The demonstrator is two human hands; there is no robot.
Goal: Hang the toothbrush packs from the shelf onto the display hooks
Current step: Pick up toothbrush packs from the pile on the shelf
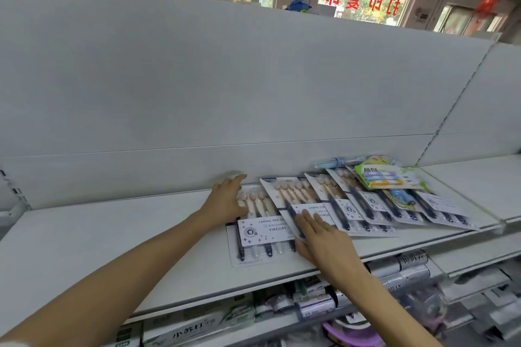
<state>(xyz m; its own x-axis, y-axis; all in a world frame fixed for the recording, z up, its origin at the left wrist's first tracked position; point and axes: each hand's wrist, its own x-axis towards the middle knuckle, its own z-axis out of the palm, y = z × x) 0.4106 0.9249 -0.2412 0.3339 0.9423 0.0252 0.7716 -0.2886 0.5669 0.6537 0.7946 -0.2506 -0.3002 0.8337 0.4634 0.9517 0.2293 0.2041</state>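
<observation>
Both bare forearms reach in from the near edge onto the wide white metal shelf [112, 234], which runs flat along a plain white back panel [225, 79]; no display hooks show on that panel from here. Overlapping one another in a fanned row toward the shelf's right end lie the flat clear-plastic toothbrush packs [349, 205] with white printed cards, each long axis running from the back panel toward the front edge, brush heads at the back. On the far right of the row sits a green-and-yellow blister pack [386, 175].

At the left end of the row lies the leftmost toothbrush pack [259, 231], flat, its foot near the front edge. The left hand [225, 203] rests with straight, relaxed fingers on that pack's upper left part, fingertips toward the back panel, gripping nothing. The right hand [318, 236] lies flat across the lower part of the second pack [293, 200], fingers extended and pointing up its long axis, thumb at the pack's lower edge; whether the thumb has got under that edge I cannot tell.

Both hands sit directly on packs, so a lift most likely needs only the fingers curling round an edge.
</observation>
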